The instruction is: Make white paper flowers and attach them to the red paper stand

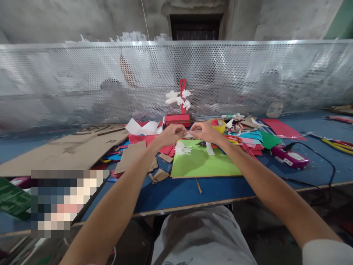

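Both my arms reach out over a blue table (193, 193). My left hand (171, 134) and my right hand (205, 131) meet above a green sheet (202, 163), fingers pinched on a small white paper piece (189, 135) held between them. On the green sheet lie a white cut paper shape (182, 149) and a white strip (210, 148). Behind my hands stands a red paper model (179, 110) with white paper flowers on a red base.
Brown cardboard sheets (68, 149) cover the left of the table. Coloured paper scraps (256, 141), a yellow tape roll (219, 125), a pink glue gun (291, 157) with a black cable and a red sheet (281, 128) lie on the right. A perforated metal screen (248, 73) closes the back.
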Demonstrator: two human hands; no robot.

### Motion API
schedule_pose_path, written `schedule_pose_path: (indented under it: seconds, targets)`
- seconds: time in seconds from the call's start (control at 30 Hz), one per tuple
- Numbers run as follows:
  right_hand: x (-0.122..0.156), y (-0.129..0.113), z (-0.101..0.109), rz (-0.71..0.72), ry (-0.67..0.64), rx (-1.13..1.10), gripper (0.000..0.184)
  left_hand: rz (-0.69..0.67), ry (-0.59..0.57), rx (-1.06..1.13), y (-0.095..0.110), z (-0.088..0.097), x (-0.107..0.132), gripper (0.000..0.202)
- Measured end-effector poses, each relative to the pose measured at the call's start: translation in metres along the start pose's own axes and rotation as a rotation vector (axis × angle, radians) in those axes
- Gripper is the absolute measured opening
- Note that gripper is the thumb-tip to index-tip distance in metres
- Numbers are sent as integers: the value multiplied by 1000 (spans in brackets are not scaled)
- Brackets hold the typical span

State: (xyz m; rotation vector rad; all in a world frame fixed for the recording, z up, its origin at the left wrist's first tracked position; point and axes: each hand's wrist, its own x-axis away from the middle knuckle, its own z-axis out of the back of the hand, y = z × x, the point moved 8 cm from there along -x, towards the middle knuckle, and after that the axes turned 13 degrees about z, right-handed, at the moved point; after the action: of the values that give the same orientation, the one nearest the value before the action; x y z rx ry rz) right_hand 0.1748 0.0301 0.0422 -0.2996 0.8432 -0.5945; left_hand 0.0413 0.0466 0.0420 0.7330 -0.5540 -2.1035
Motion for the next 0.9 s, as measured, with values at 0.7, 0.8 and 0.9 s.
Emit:
schedule_pose_path:
  seconds: [0.7, 0.8, 0.9]
  targets:
    - [-2, -22, 0, 339, -63, 346, 18, 244, -163, 368, -26, -17, -2, 23]
    - [-2, -19, 0, 320, -63, 340, 14, 246, -171, 367, -28, -18, -4, 24]
    - [-3, -20, 2, 310, -29, 280, 11, 229, -191, 372, -28, -20, -5, 21]
